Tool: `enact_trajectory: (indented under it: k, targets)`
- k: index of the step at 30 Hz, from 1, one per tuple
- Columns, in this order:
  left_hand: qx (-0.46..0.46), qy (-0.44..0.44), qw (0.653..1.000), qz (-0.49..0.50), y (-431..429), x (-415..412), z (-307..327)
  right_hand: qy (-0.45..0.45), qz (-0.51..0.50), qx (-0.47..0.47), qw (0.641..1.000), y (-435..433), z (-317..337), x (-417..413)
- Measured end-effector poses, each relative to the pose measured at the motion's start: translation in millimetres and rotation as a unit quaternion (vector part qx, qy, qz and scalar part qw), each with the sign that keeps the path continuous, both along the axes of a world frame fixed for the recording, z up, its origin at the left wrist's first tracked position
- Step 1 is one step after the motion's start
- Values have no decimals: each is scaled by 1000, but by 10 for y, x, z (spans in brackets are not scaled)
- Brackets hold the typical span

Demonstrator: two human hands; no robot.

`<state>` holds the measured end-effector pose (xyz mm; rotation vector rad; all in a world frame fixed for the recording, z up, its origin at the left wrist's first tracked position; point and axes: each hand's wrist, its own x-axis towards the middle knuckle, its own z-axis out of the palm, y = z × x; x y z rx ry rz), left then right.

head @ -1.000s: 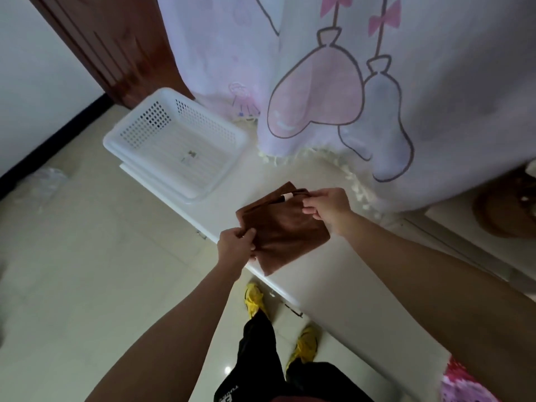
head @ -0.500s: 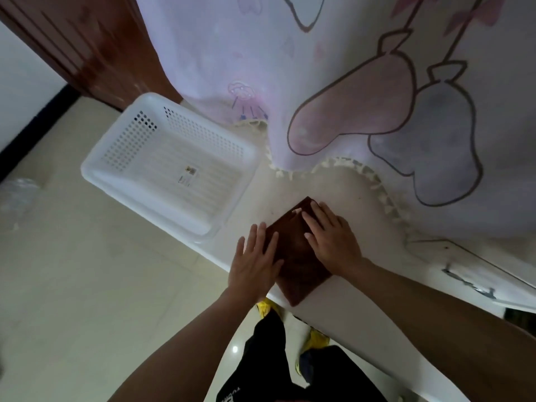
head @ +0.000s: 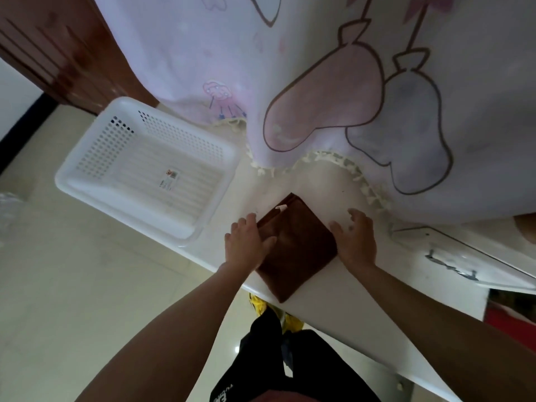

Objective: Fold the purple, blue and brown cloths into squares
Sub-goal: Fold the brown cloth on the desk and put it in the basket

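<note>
The brown cloth lies folded into a small square on the white table, one corner reaching the table's front edge. A white label sticks out at its far corner. My left hand rests flat on the cloth's left edge, thumb on the fabric. My right hand lies on the table at the cloth's right edge, fingers spread and relaxed, holding nothing. No purple or blue cloth is in view.
A white perforated basket stands on the table to the left, with only a sticker inside. A pale curtain with pink and grey shapes hangs onto the table behind the cloth. A tiled floor lies below the table edge.
The cloth went from held up in both hands to lying flat. My hands pressed on it, then slid apart to its left and right edges.
</note>
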<state>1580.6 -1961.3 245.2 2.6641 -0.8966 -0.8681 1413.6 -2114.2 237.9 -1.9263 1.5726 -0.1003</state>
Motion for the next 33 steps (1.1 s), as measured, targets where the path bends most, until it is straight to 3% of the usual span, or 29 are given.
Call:
enact_trajectory:
  k: [2, 5, 10, 15, 18, 22, 28, 33]
  targets:
    - [35, 38, 998, 34, -89, 8, -11, -31, -123, 124, 984, 112, 21, -163]
    - [45, 139, 985, 87, -143, -30, 12, -101, -202, 295, 928, 341, 82, -224]
    - [-32, 266, 945, 187, 7, -163, 140, -203, -266, 423, 842, 335, 206, -82]
    - [-186, 263, 912, 255, 179, -179, 693, -285, -172, 441, 833, 168, 566, 62]
    - [-247, 264, 894, 266, 241, -57, 1076, -336, -128, 459, 812, 119, 852, 309]
    - [-312, 239, 875, 284, 411, 323, 1518, -349, -67, 452, 818, 193, 1218, 861]
    - [-308, 162, 897, 273, 772, 1048, 1689, -318, -34, 465, 825, 499, 1387, 1675]
    - [-259, 94, 940, 199, 986, 1882, 1436, -292, -55, 467, 833, 772, 1231, 2470]
